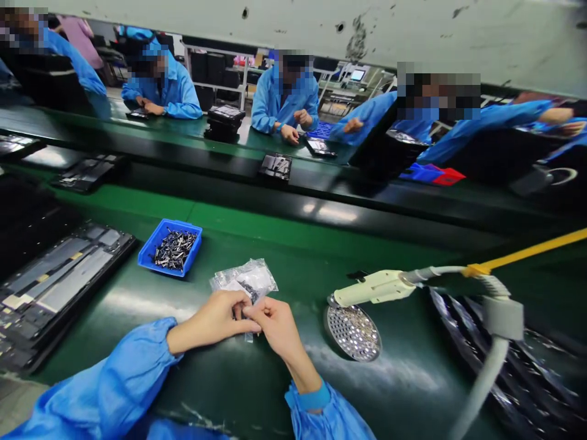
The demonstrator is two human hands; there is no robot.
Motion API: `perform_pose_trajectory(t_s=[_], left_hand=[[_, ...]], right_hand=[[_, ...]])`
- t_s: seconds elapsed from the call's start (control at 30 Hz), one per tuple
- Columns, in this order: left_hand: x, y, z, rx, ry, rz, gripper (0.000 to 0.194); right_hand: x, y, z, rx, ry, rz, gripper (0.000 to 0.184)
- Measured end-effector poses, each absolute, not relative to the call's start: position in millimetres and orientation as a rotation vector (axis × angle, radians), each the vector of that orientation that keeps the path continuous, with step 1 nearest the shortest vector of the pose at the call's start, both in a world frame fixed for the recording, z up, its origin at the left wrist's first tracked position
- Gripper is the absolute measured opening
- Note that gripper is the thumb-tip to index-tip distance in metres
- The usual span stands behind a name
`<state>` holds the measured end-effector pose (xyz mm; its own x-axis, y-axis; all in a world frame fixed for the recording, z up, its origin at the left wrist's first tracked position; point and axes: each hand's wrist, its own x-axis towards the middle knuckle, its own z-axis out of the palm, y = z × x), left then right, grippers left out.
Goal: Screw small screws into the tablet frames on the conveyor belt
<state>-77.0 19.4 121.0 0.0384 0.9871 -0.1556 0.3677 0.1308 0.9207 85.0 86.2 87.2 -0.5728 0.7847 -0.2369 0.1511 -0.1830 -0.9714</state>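
Note:
Over the green worktop, my left hand [220, 318] and my right hand [275, 324] meet with their fingertips pinched close together. Both are closed on a clear plastic bag [250, 278] that has small dark parts inside. The bag's far end spreads out beyond my fingers, and a little of it hangs below them. What else my fingertips may hold is hidden. To the left of the bag stands a blue bin [141, 261] full of small metal and black parts. On the right, a round metal dish [330, 342] holds many tiny shiny pieces.
A cream-coloured electric screwdriver [376, 288] lies across the dish's edge, its cable tied to a yellow strap [536, 249]. Stacked dark device panels [59, 281] fill the left side. Black plastic-wrapped strips [486, 354] lie at right. Beyond runs a dark conveyor [206, 165], with several co-workers across it.

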Motion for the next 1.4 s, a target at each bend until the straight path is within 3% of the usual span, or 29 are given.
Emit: perform_pose_trajectory(t_s=[0.3, 0.47, 0.57, 0.73, 0.87, 1.0, 1.1, 1.17, 1.27, 1.4], left_hand=[[-86, 11, 127, 1.406, 1.328, 0.785, 0.028], [-87, 5, 137, 1.527, 1.582, 0.932, 0.031], [-103, 3, 137, 1.504, 1.798, 1.015, 0.024], [-121, -1, 127, 1.368, 1.74, 1.176, 0.02], [-124, -1, 133, 0.881, 1.354, 1.355, 0.035], [-126, 0, 145, 0.7, 1.097, 1.446, 0.051], [-133, 0, 147, 0.602, 0.973, 1.517, 0.056], [-145, 2, 145, 0.574, 0.944, 1.559, 0.054], [-174, 6, 136, 0.682, 1.139, 1.622, 0.043], [-219, 13, 114, 1.178, 1.786, 1.614, 0.025]], right_hand=[[87, 80, 97, -0.861, -2.007, 1.427, 0.067], [88, 71, 108, -0.851, -2.04, 1.256, 0.068], [96, 68, 116, -0.866, -2.052, 1.268, 0.069], [96, 82, 129, -0.914, -2.007, 1.542, 0.068], [82, 94, 121, -0.906, -1.585, 1.63, 0.048], [61, 81, 97, -0.948, -1.181, 2.095, 0.069], [44, 66, 86, -0.856, -0.999, 2.434, 0.064], [32, 65, 86, -0.875, -0.917, 2.478, 0.057], [17, 79, 94, -1.012, -0.942, 2.252, 0.055], [-7, 118, 113, -1.049, -1.377, 1.719, 0.062]])
